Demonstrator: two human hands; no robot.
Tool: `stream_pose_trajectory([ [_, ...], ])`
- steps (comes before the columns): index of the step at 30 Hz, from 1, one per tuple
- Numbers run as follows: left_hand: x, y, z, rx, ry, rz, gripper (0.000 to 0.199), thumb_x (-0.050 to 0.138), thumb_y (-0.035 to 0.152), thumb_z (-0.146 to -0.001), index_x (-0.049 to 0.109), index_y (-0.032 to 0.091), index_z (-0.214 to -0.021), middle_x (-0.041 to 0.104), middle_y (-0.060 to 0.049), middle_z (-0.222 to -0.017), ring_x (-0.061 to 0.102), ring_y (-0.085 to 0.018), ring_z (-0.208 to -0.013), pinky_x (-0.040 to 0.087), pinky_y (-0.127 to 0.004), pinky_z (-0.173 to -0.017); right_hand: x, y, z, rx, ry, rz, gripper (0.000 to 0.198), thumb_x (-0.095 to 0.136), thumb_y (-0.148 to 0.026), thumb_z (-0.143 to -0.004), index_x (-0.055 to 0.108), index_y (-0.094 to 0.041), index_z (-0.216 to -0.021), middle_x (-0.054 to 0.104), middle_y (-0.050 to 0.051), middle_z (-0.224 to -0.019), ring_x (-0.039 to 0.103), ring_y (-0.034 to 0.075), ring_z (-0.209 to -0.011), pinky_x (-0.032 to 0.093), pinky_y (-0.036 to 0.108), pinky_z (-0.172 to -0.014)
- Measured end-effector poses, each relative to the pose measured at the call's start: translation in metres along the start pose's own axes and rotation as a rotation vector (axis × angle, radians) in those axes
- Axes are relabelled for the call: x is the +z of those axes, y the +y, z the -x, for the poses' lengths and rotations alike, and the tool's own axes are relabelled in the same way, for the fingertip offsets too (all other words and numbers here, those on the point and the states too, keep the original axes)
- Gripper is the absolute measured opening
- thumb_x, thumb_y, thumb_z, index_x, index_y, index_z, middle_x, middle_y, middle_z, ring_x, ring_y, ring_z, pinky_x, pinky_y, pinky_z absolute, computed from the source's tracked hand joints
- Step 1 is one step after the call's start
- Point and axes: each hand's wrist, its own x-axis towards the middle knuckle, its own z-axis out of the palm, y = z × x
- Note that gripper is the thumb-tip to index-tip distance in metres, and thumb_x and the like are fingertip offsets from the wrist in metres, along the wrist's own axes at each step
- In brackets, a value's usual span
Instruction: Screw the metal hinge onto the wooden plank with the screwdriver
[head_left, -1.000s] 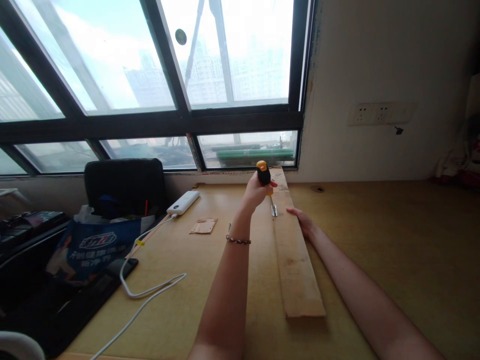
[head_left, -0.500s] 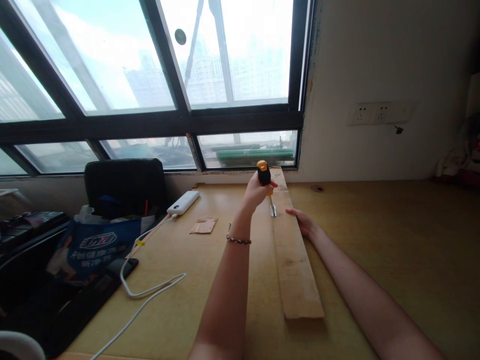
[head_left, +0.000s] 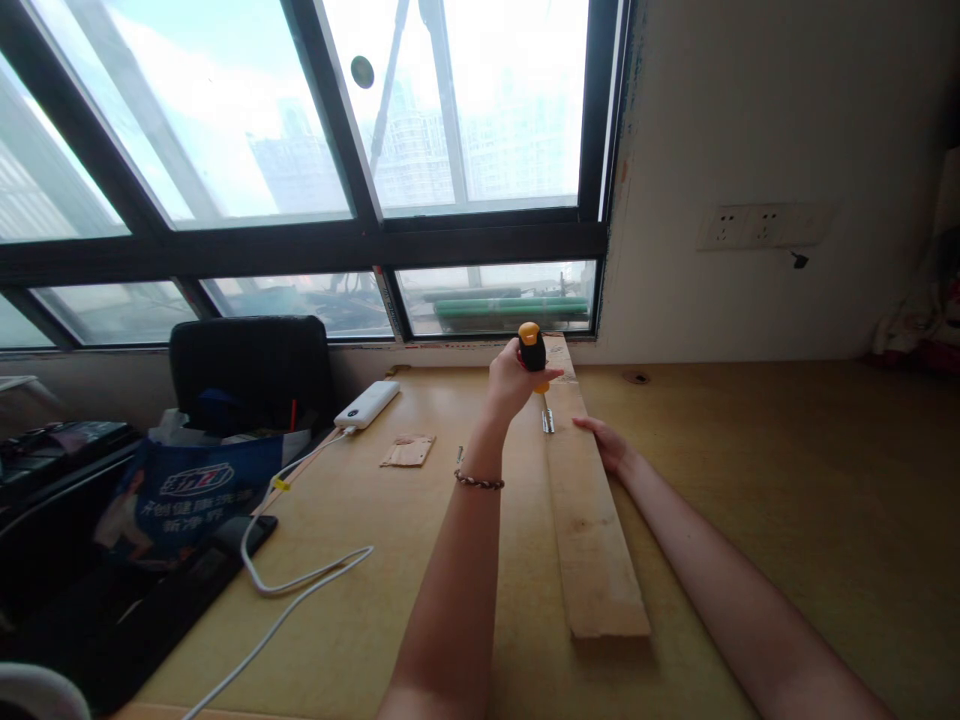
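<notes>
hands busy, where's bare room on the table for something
Free: table between right forearm and wall; also between white cable and left forearm, nearer than the scrap. Crowded: around the plank, with left hand, screwdriver, metal piece and right hand.

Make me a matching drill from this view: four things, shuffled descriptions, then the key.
Things:
1. Screwdriver
2. Wooden board
3. Small white device
4. Bag by the chair

Descriptions:
A. Has a white cable plugged in
B. Blue, with white lettering
C. Held in the left grip
D. Touched along its right edge by the right grip

Pairs: 1-C, 2-D, 3-A, 4-B
</notes>
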Motion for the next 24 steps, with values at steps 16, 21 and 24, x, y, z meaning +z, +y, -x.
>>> stream_pose_trajectory([
  [16,-0.0020,0.0007,-0.0010,-0.105,-0.045,0.147,0.036,0.073,0.030,-0.048,0.045,0.017,-0.066,0.052,0.003,-0.061,0.052,-0.012,-0.058,0.038,-0.024,-0.055,-0.0010,0.0006,0.0002,0.000,-0.007,-0.008,0.032,0.042,-0.022,-0.082,0.051,-0.006,-0.108,0.068,0.012,-0.084,0.065,0.021,-0.079,0.050,0.035,-0.078],
  [21,-0.0073,-0.0015,-0.0015,-0.099,0.049,-0.085,0.034,0.076,0.027,-0.042,0.049,0.016,-0.060,0.054,0.002,-0.059,0.054,-0.016,-0.064,0.039,-0.025,-0.056,-0.0010,0.0005,0.0000,-0.004,0.005,-0.005,0.031,0.042,-0.022,-0.082,0.050,-0.007,-0.108,0.068,0.011,-0.083,0.065,0.021,-0.078,0.051,0.036,-0.077],
  [24,-0.0076,-0.0027,-0.0028,-0.109,0.053,0.031,0.036,0.073,0.018,-0.043,0.049,0.017,-0.070,0.058,0.001,-0.065,0.058,-0.017,-0.067,0.042,-0.026,-0.059,-0.0015,0.0001,-0.0004,0.002,0.028,0.000,0.031,0.042,-0.022,-0.082,0.050,-0.007,-0.108,0.068,0.011,-0.081,0.065,0.021,-0.076,0.051,0.035,-0.076],
])
